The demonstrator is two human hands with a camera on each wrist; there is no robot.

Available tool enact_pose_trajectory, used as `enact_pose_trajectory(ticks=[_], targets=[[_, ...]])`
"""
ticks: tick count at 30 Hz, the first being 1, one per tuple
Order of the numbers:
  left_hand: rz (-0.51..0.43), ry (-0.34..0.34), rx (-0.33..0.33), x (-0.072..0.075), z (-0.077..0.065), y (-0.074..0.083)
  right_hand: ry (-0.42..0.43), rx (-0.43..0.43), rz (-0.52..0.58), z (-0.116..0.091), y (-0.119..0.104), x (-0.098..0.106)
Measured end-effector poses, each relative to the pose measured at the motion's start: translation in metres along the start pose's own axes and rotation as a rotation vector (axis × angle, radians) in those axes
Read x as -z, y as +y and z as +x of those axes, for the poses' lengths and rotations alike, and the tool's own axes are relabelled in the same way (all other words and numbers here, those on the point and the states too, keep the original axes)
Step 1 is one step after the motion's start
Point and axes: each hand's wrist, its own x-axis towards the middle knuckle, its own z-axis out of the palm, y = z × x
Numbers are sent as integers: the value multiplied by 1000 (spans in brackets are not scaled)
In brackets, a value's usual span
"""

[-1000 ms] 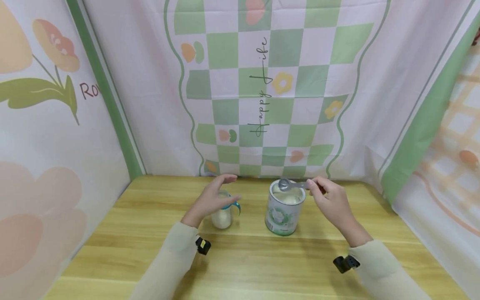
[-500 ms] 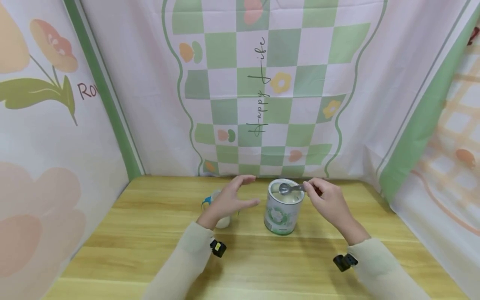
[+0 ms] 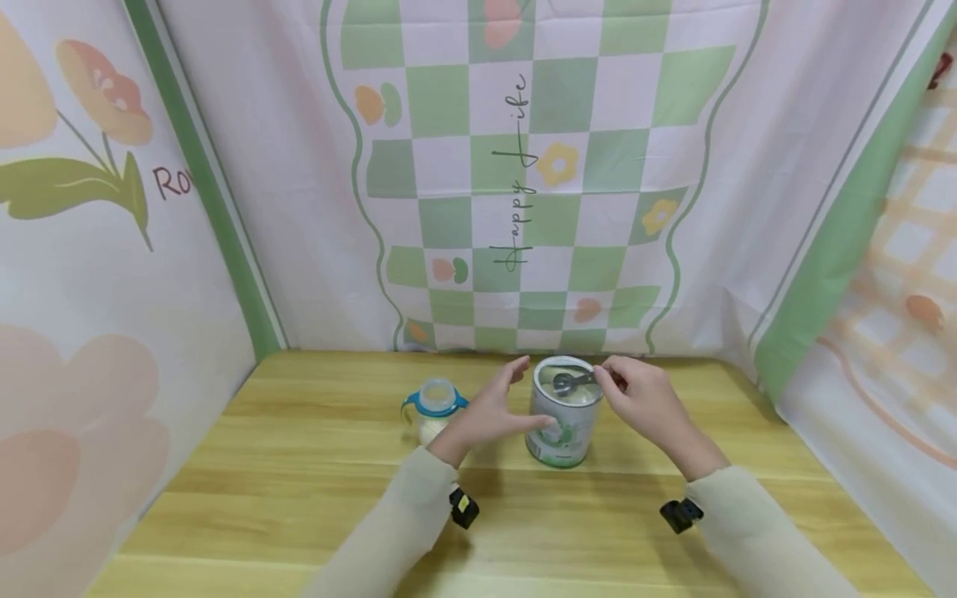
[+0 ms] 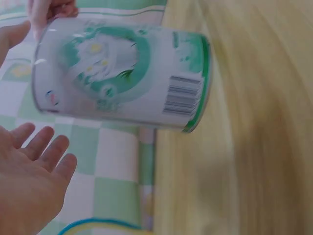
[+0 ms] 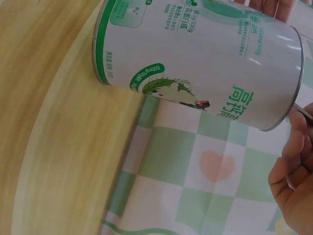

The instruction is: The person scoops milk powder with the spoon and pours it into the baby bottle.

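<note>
A white and green milk powder can stands upright and lidless, pale powder showing inside. My right hand pinches the handle of a grey measuring scoop, its bowl inside the can's mouth. In the right wrist view, only a bit of the scoop handle shows by the rim. My left hand is at the can's left side, fingers extended and thumb spread across its front. The left wrist view shows a gap between those fingers and the can.
Left of the can stands a baby bottle with a blue handled collar and pale contents, its lower part hidden by my left wrist. All stand on a wooden table. A checked curtain hangs behind the table's back edge.
My left hand has moved right, away from the bottle and up to the can, uncovering the bottle's top. My right hand has lowered the scoop from above the rim into the can's mouth.
</note>
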Motion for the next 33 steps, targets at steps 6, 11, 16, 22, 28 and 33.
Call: enact_pose_trajectory(ticks=[6, 11, 16, 22, 28, 33], targets=[[-57, 27, 58, -16, 7, -3, -43, 48, -51, 3, -2, -4], [-107, 40, 70, -25, 10, -5, -70, 50, -71, 8, -3, -6], [-151, 42, 73, -30, 13, -6, -91, 30, -86, 11, -3, -7], [-186, 31, 25, -33, 20, -7, -111, 31, -100, 13, -6, -6], [-214, 28, -1, -36, 26, -8, -140, 35, -132, 18, -9, -6], [-222, 38, 16, -38, 29, -9, -186, 20, -173, 21, -13, -9]])
